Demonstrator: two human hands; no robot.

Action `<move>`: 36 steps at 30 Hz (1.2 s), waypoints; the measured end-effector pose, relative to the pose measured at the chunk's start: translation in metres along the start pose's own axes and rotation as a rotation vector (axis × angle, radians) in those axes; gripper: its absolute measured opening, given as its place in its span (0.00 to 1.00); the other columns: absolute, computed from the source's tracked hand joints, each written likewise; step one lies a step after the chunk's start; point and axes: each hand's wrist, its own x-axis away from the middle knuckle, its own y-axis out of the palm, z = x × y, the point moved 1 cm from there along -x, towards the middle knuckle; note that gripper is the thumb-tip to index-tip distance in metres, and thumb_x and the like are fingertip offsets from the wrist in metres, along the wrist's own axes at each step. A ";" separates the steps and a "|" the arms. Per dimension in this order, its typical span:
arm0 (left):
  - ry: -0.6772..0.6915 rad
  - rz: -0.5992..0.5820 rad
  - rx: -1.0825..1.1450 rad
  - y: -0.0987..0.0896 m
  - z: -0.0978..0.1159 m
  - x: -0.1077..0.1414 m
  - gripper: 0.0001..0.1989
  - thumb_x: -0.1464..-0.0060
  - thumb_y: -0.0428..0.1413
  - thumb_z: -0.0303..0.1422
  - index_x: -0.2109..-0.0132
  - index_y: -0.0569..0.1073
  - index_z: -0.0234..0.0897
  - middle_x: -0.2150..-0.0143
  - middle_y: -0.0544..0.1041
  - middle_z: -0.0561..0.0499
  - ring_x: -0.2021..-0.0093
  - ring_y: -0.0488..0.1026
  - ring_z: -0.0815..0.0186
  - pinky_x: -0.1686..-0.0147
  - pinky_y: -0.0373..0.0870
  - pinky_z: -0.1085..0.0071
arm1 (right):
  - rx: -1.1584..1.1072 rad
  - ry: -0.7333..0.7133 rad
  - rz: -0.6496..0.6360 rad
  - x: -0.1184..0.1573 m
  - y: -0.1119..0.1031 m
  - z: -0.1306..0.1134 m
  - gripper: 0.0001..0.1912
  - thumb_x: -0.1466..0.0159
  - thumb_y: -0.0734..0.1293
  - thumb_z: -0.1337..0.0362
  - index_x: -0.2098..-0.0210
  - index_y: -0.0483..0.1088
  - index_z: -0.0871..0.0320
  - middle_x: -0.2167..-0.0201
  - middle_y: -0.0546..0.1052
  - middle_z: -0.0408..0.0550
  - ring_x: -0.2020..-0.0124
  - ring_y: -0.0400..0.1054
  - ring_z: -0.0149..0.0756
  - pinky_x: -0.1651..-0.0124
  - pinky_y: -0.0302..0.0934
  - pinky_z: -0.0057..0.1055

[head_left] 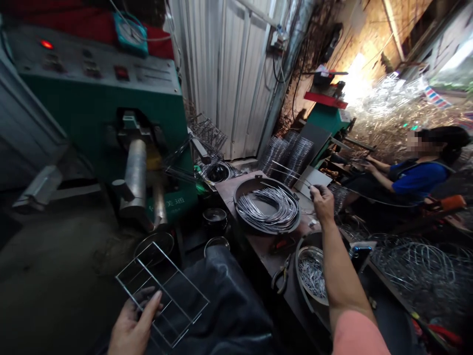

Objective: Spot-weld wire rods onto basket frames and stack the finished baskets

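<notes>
A rectangular wire frame (173, 297) with crossbars is gripped between the thumb and fingers of my left hand (136, 315), low in the view over a dark apron (225, 296). My right hand (322, 197) is raised at the right of a round black tray and pinches thin metal wires (286, 170) that point to the upper left. Bent wires (268, 209) lie coiled in that tray (239, 222). Below my right forearm, a bowl of short metal pieces (312, 276) sits in another dark round tray.
A green machine (92, 118) with metal arms stands at the left. Pliers (282, 277) lie at the bench edge. Stacked wire rings (295, 155) stand behind the bench (258, 249). A person in blue (421, 177) sits by another machine at the right, near tangled wire (424, 266).
</notes>
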 end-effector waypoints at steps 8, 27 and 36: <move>0.131 -0.039 0.012 -0.008 -0.010 0.010 0.27 0.66 0.60 0.52 0.63 0.72 0.36 0.73 0.73 0.53 0.70 0.70 0.62 0.67 0.68 0.66 | 0.306 -0.031 -0.251 0.000 0.013 -0.014 0.11 0.43 0.62 0.61 0.65 0.73 0.58 0.68 0.77 0.50 0.66 0.69 0.37 0.61 0.61 0.32; 0.278 -0.034 0.140 -0.028 0.006 -0.011 0.20 0.60 0.60 0.47 0.65 0.71 0.35 0.74 0.71 0.54 0.73 0.68 0.68 0.71 0.65 0.71 | -0.231 -0.139 -0.611 0.042 0.044 -0.142 0.11 0.45 0.63 0.57 0.69 0.68 0.58 0.73 0.72 0.43 0.70 0.64 0.33 0.64 0.58 0.29; 0.397 0.035 0.130 -0.064 0.048 -0.051 0.16 0.60 0.59 0.43 0.68 0.70 0.35 0.75 0.69 0.55 0.75 0.65 0.70 0.72 0.63 0.73 | -0.438 -0.063 -1.114 0.083 0.118 -0.168 0.12 0.47 0.67 0.56 0.72 0.67 0.59 0.76 0.66 0.38 0.72 0.58 0.29 0.67 0.53 0.26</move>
